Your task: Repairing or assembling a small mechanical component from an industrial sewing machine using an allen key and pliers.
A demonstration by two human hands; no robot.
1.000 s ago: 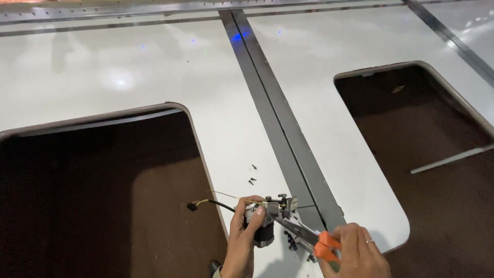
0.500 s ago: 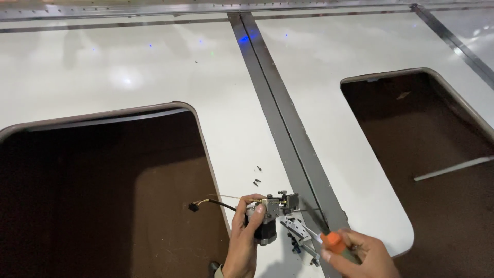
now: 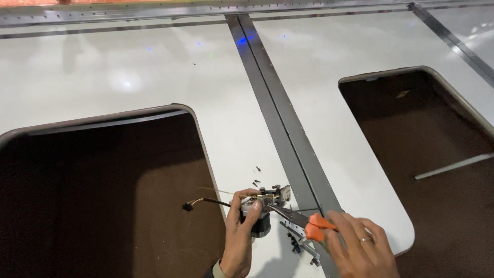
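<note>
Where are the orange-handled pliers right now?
In the head view, bottom centre: the pliers are in the right hand, tips at the small motor assembly held by the left hand.

1. The right hand [image 3: 360, 247] runs off the bottom edge; its palm hides most of the pliers' [image 3: 303, 222] orange handles.
2. The left hand [image 3: 241, 242] covers much of the small motor assembly [image 3: 262, 208]; the specks [image 3: 256, 176] beyond it are too small to identify.
</note>
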